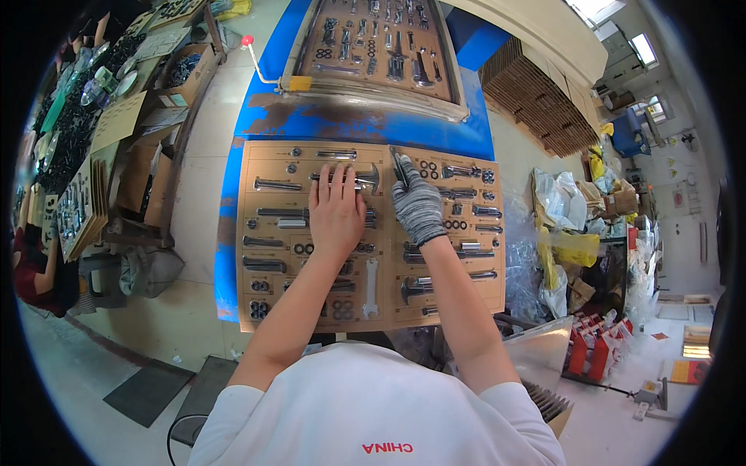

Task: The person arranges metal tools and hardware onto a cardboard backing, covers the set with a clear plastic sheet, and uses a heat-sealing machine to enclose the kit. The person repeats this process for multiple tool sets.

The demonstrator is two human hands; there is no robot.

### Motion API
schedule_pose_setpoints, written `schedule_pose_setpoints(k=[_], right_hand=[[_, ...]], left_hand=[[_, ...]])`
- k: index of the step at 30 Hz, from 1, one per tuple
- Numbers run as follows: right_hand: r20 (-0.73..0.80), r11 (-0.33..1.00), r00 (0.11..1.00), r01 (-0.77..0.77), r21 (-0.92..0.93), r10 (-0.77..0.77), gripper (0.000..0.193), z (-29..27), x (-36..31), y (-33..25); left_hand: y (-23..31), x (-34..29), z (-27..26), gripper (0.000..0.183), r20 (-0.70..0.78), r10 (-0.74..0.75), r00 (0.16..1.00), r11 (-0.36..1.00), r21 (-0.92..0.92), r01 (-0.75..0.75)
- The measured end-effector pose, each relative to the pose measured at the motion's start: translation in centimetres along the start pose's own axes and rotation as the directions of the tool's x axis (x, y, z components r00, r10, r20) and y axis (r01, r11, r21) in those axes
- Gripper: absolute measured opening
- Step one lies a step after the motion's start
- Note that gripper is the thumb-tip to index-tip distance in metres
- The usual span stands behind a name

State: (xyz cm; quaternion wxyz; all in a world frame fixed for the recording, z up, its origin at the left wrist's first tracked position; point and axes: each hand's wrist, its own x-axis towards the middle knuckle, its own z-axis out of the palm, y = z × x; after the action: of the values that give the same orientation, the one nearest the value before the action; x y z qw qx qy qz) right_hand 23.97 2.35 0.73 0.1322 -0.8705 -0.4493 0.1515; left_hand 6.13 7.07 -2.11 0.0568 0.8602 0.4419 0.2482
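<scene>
Two brown cardboard panels (373, 241) lie side by side in front of me, covered with metal parts in rows. My left hand (338, 211), bare, presses flat on the left panel with its fingers stretched out. Under its fingertips runs a hammer-shaped piece (371, 179), partly covered. At the seam between the panels, my right hand (418, 203) in a grey knit glove closes round a slim dark tool (399, 168), which points away from me; its exact kind is unclear. A silver open-ended wrench (371, 289) lies on the left panel, below my hands.
Beyond the panels, a framed bed (460, 93) on the blue machine (252, 116) holds another card of parts. A red-knobbed lever (248, 40) stands at its left. Stacked cardboard (536, 97) is at right, with plastic bags (561, 198). Other people work at a cluttered table (120, 128) far left.
</scene>
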Motion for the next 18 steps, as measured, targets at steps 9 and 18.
schedule_pose_setpoints(k=[9,18], right_hand=[[0.110,0.993,0.988,0.110,-0.046,-0.104,0.042,-3.2,-0.8,-1.5],[0.554,0.994,0.826,-0.062,-0.091,0.103,0.050,-4.4,-31.0,1.0]], left_hand=[[0.0,0.1,-0.2,0.046,-0.074,0.015,0.997,1.000,-0.020,-0.016],[-0.8,-0.8,2.9,0.053,0.040,0.057,0.998,0.984,0.168,-0.063]])
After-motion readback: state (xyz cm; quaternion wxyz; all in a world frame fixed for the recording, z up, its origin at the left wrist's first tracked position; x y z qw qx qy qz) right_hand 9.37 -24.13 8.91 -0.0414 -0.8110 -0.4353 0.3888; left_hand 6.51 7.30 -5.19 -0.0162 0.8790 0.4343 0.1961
